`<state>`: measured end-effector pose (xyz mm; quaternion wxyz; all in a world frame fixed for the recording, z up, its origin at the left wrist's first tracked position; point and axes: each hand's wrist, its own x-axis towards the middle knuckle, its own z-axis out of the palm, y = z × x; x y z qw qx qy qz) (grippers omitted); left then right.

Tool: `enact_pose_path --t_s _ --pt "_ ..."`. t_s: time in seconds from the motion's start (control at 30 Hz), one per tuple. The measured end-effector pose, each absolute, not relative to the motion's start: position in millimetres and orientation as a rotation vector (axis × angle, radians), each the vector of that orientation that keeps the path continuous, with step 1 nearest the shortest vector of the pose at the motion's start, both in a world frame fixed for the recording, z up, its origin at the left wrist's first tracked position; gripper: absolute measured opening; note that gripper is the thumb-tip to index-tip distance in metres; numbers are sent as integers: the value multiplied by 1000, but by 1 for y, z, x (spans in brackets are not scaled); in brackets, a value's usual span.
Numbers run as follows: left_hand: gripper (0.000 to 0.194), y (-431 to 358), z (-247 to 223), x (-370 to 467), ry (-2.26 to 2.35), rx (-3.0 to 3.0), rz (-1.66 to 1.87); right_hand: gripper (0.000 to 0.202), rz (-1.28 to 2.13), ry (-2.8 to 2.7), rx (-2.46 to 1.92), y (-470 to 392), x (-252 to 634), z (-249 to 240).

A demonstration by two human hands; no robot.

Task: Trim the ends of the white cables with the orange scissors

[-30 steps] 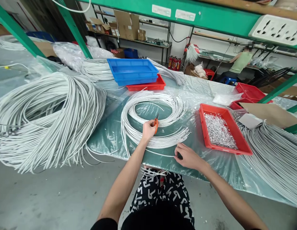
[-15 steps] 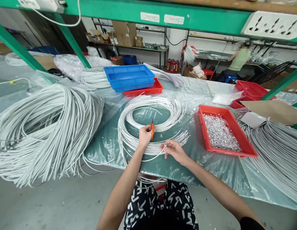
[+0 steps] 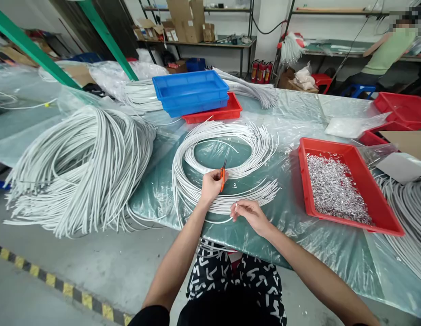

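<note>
My left hand (image 3: 212, 184) is closed around small orange-handled scissors (image 3: 223, 179), their dark tips pointing away from me. They sit above a coil of white cables (image 3: 179, 167) on the bench. Lower and to the right, my right hand (image 3: 251, 215) is closed in a pinch near the cut ends of the coil. One white cable (image 3: 219, 222) runs up to its fingers, and a tiny pale, shiny tip shows between thumb and forefinger. Whether that tip belongs to the cable or is a separate metal piece is hard to see.
A red tray (image 3: 349, 181) of small silvery pieces stands at the right. A large heap of white cables (image 3: 104, 158) hangs over the bench edge at left. Blue trays (image 3: 191, 93) rest on a red one behind the coil. A person (image 3: 389, 52) sits at the far bench.
The view has tilted down and shifted left, so the green shelf beam has mostly left the picture. Both hands keep nearly the same pose over the coil, with the scissors still in my left hand.
</note>
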<state>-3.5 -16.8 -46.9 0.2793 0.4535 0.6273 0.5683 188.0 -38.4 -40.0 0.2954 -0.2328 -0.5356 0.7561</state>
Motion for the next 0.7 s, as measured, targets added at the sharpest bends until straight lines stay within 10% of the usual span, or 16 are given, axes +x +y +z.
enact_pose_path --t_s 0.7 --pt "22 -74 6 4 1807 1464 1424 22 2037 -1394 -571 -45 188 -38"
